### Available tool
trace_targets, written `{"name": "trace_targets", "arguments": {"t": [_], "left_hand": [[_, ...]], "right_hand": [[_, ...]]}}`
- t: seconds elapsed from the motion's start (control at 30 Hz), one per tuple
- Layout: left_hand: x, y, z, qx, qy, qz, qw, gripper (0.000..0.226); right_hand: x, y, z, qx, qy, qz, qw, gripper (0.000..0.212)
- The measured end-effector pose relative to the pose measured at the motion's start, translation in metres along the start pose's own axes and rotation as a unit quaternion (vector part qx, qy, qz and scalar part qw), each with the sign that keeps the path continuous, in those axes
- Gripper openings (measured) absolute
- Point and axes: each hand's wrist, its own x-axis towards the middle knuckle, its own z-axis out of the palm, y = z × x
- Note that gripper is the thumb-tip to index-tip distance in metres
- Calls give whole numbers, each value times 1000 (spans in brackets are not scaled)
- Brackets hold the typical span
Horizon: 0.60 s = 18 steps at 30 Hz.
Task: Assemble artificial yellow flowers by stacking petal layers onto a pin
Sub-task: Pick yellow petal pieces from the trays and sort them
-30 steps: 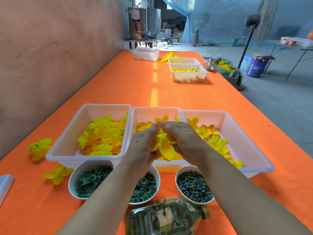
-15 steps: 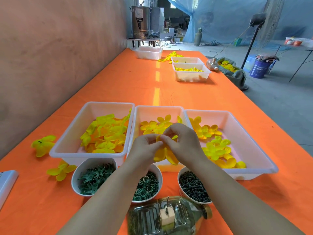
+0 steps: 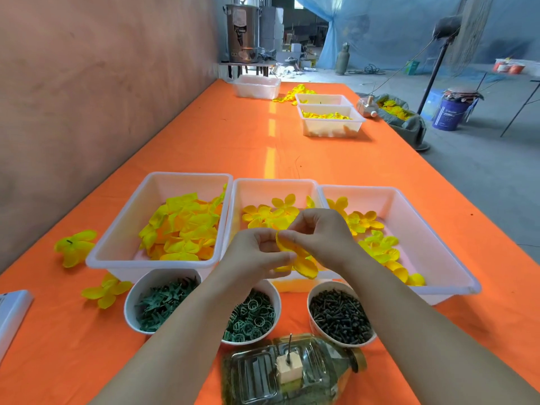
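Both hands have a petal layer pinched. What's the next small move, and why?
Probably bring the yellow petal layer toward you, over the pin. The left hand and right hand both pinch it, and the pin stands bare and upright.

Petal layer (image 3: 304,264) partly under fingers (image 3: 273,258); white box (image 3: 11,314) cut off at left edge, bottle (image 3: 257,378) at btm edge.

Three trays (image 3: 157,258) side by side; three bowls (image 3: 128,299) before them; bottle (image 3: 292,372) nearest, pin (image 3: 289,347) upright on it.
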Motion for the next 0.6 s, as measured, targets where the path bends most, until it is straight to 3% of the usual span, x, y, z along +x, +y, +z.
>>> {"name": "trace_targets", "arguments": {"t": [0.1, 0.27, 0.43, 0.6], "left_hand": [[1, 6, 3, -109, 6, -51, 993, 15], [1, 7, 5, -195, 4, -86, 977, 20], [0, 3, 6, -204, 26, -77, 976, 13], [-1, 1, 8, -245, 59, -94, 963, 14]], "right_hand": [[2, -2, -3, -75, 10, -57, 996, 16], [0, 1, -5, -66, 13, -88, 994, 8], [-4, 4, -2, -16, 34, -73, 997, 7], [-11, 0, 1, -74, 62, -161, 982, 12]]}}
